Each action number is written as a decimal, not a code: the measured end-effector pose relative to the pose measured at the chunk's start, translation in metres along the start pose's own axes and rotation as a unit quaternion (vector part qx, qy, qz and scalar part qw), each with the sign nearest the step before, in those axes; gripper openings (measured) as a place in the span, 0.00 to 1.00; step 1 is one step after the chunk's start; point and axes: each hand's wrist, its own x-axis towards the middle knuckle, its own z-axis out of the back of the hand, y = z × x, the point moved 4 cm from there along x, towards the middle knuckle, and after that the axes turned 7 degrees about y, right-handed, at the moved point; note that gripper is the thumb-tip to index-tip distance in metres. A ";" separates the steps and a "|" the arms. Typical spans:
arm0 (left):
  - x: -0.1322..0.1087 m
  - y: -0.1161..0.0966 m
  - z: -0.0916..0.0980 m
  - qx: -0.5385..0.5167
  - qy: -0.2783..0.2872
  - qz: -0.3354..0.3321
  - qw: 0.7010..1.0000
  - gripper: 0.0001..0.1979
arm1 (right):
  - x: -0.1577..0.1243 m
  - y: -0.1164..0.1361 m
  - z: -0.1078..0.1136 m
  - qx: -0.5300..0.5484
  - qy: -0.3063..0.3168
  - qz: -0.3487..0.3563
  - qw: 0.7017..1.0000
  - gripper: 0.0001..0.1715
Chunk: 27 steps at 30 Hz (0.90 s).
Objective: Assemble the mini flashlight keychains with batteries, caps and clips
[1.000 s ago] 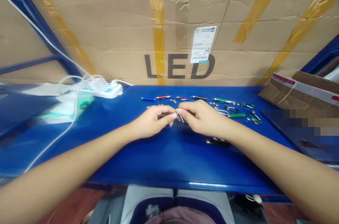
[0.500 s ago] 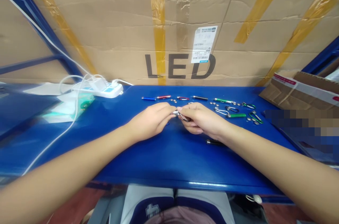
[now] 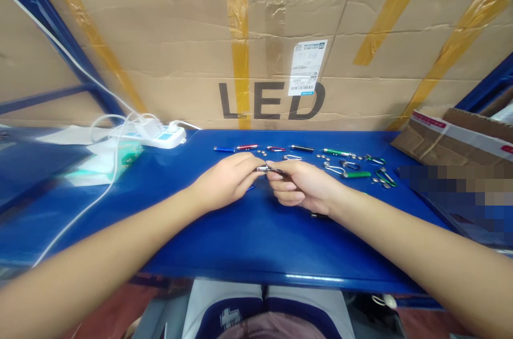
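Note:
My left hand (image 3: 224, 181) is closed in a pinch over the table, round a small penlight whose silver end (image 3: 262, 169) with a label pokes out between the fingertips. Its body is hidden in the fingers. Facing it, my right hand (image 3: 306, 183) pinches a dark carabiner (image 3: 278, 171), which meets the penlight's silver end; whether they are joined I cannot tell. Something small and blue (image 3: 251, 187) shows below the left fingers. Under the right wrist, a black penlight (image 3: 319, 215) is partly covered. Behind the right hand lies a silver carabiner (image 3: 292, 157).
Along the back of the blue table (image 3: 240, 243) lie blue (image 3: 224, 149), red (image 3: 247, 147), black (image 3: 302, 148) and green penlights (image 3: 335, 152). Several carabiners (image 3: 386, 176) and button cells (image 3: 375, 181) are at the right. A power strip (image 3: 160, 137) and cardboard box (image 3: 444, 136) flank them.
My right hand has turned slightly and its lower fingers have uncurled a little. The dark carabiner now lies flatter against the penlight's end. My left hand has hardly moved.

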 end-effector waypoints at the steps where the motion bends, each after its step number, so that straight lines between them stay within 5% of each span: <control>1: 0.000 0.000 0.000 -0.003 0.002 0.004 1.000 0.09 | 0.000 0.000 0.000 -0.010 0.000 0.004 1.000 0.23; 16: 0.000 0.004 0.000 -0.053 -0.006 0.059 0.997 0.09 | 0.000 0.008 0.002 -0.203 -0.014 0.101 0.974 0.23; 19: -0.001 0.004 -0.001 -0.078 0.008 0.066 0.995 0.09 | -0.003 0.014 0.004 -0.372 -0.044 0.146 0.916 0.23; 23: -0.002 0.008 -0.005 -0.176 0.044 0.101 0.978 0.10 | -0.007 0.020 0.002 -0.570 -0.063 0.221 0.789 0.20; 27: -0.003 0.013 -0.015 -0.352 0.102 0.169 0.915 0.15 | -0.011 0.020 -0.001 -0.653 -0.037 0.247 0.715 0.17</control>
